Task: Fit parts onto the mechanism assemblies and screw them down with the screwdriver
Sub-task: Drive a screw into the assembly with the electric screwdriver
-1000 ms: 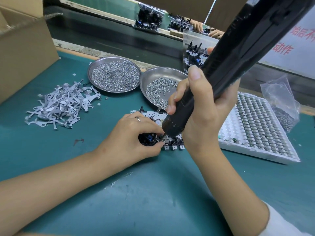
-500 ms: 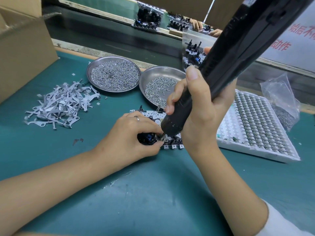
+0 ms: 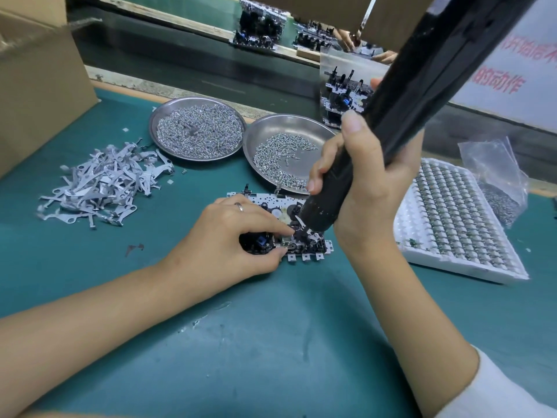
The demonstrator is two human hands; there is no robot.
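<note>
A white and black mechanism assembly (image 3: pixel 313 250) lies flat on the green table mat, partly under both hands. My left hand (image 3: pixel 229 236) rests on its left part, with finger and thumb tips pinched at a small spot near the middle. My right hand (image 3: pixel 367 188) grips a long black electric screwdriver (image 3: pixel 401 116), tilted up to the right. Its nose sits on the assembly beside my left fingertips. The bit tip is hidden.
Two steel dishes of screws (image 3: pixel 197 129) (image 3: pixel 280 152) stand behind the assembly. A heap of grey metal levers (image 3: pixel 102 184) lies at the left, a white tray of small parts (image 3: pixel 452 218) and a plastic bag (image 3: pixel 494 176) at the right. A cardboard box (image 3: pixel 36 86) stands far left.
The screwdriver has tilted and shifted slightly left. My left fingers have shifted a little at the same spot on the assembly.
</note>
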